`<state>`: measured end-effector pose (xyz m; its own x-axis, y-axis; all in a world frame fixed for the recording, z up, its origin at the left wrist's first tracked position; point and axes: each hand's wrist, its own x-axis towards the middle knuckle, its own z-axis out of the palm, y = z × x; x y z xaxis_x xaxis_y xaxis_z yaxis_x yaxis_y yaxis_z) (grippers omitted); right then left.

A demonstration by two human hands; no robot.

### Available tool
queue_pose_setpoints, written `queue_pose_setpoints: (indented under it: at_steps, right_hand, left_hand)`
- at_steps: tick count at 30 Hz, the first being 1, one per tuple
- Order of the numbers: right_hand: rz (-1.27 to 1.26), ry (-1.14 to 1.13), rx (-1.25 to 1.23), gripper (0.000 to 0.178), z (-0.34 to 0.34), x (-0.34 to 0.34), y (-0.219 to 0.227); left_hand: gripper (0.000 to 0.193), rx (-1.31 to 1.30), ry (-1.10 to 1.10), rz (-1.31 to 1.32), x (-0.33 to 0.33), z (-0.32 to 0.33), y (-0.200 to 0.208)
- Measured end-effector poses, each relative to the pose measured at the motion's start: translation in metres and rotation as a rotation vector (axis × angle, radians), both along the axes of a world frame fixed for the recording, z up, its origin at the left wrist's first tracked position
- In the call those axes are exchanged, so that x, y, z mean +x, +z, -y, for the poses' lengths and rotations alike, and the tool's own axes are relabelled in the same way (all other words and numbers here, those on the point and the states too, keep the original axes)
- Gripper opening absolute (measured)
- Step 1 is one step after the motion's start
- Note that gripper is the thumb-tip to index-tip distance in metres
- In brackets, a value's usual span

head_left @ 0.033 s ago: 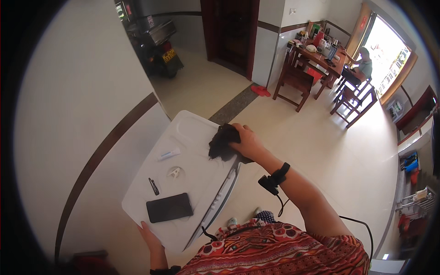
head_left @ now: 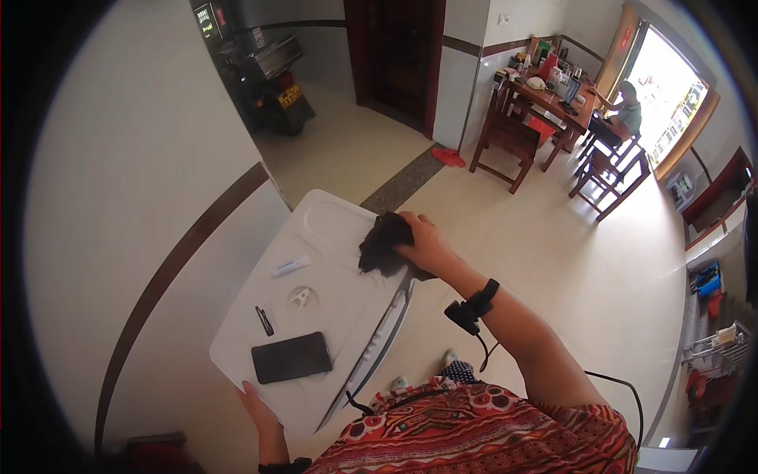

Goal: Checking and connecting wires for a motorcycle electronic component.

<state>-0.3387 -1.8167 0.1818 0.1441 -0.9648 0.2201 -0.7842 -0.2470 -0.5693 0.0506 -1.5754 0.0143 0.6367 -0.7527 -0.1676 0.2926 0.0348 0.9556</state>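
Observation:
A white plastic tray [head_left: 298,237] with moulded hollows tilts in front of me. At its far right corner my right hand [head_left: 426,246] is closed round a dark, ragged, soft bundle [head_left: 384,243]; whether it is cloth or hair I cannot tell. My left hand [head_left: 259,412] grips the tray's near left edge, its other fingers partly hidden. On the tray lie a black smartphone [head_left: 292,358], a dark hair clip [head_left: 264,321], a small white clip [head_left: 299,297] in a round hollow, and a white tube [head_left: 290,265].
A wall [head_left: 158,158] with a brown band runs close on the left. Far right, a person [head_left: 628,114] sits by a cluttered wooden table [head_left: 553,99] with chairs [head_left: 509,142]. Red slippers [head_left: 448,157] lie on the floor; a motorbike [head_left: 284,99] stands beyond. A cable [head_left: 616,379] trails beside my right arm.
One of my feet has shifted slightly forward. Both hands, the dark bundle and the things on the tray stay in place.

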Motion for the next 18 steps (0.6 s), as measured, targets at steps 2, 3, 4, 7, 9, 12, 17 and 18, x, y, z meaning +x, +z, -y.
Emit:
queue_pose_setpoints:
  at_steps: [2, 3, 4, 7, 9, 12, 17, 18]
  right_hand:
    - [-0.035, -0.011, 0.006, 0.063, 0.001, 0.0, -0.005]
    - [-0.033, -0.011, -0.019, 0.063, 0.002, 0.0, -0.009]
    - [-0.031, -0.009, -0.044, 0.063, 0.002, 0.0, -0.014]
    - [-0.1, 0.067, -0.142, 0.06, 0.009, 0.009, -0.029]
    - [-0.093, 0.076, -0.165, 0.061, 0.005, 0.026, -0.032]
    - [-0.089, 0.121, -0.162, 0.061, 0.002, 0.045, -0.035]
    - [-0.132, 0.157, -0.203, 0.061, 0.02, 0.06, -0.035]
    - [-0.131, 0.175, -0.2, 0.061, 0.021, 0.061, -0.037]
  left_hand:
    - [0.058, 0.01, 0.004, -0.011, 0.0, 0.001, -0.008]
    - [0.057, 0.025, 0.009, -0.026, -0.001, -0.003, -0.015]
    - [0.057, 0.017, 0.021, -0.028, -0.003, -0.006, -0.025]
    - [0.054, -0.023, 0.052, 0.038, 0.004, -0.015, -0.046]
    - [0.052, -0.088, -0.036, -0.017, 0.017, -0.026, -0.045]
    - [0.05, -0.149, 0.024, 0.008, 0.022, -0.033, -0.06]
    - [0.049, -0.129, 0.139, 0.04, 0.018, -0.036, -0.07]
    - [0.049, -0.119, 0.166, 0.055, 0.012, -0.037, -0.07]
